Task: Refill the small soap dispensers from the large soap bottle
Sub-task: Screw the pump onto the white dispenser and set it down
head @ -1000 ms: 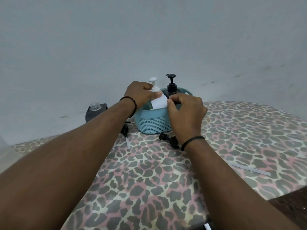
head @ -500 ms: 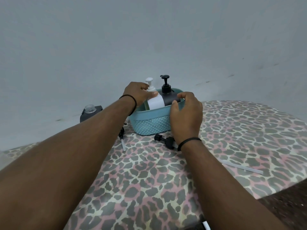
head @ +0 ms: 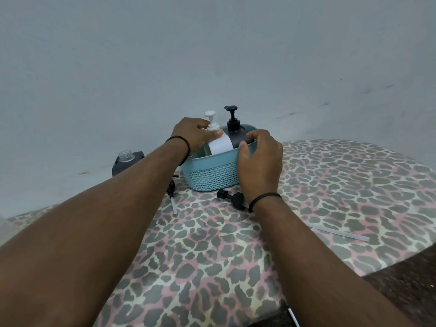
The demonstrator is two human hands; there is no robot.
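Two hands at a teal basket (head: pixel 213 169) near the far edge of the leopard-print surface (head: pixel 236 256), close against a pale wall (head: pixel 212 55). Left hand (head: pixel 192 133) curled round the neck of a white-pump bottle (head: pixel 218 143), thumb pressed just under the pump, fingers wrapped behind. Right hand (head: pixel 259 161) draped over the basket's right rim, fingers bent over the edge and touching the dark bottle (head: pixel 238 135), thumb on the outer wall; whether gripping the rim or the bottle cannot be told. Both bottles upright inside the basket, side by side and touching, white-pump one on the left with a white label, dark one on the right with a black pump. Black cord bracelet on each wrist. Loose black pump head (head: pixel 232 198) lying on its side on the surface just in front of the basket, partly hidden under the right wrist. Second black pump (head: pixel 171 191) with a clear dip tube lying left of the basket, mostly hidden behind the left forearm. Dark open dispenser (head: pixel 126 162) with a clear threaded neck standing farther left, near the wall, well apart from the basket. Separate clear tube (head: pixel 337 232) lying flat on the right side of the surface, well apart from everything else. White-tipped stick (head: pixel 293 317) at the near edge, cut off by the frame.
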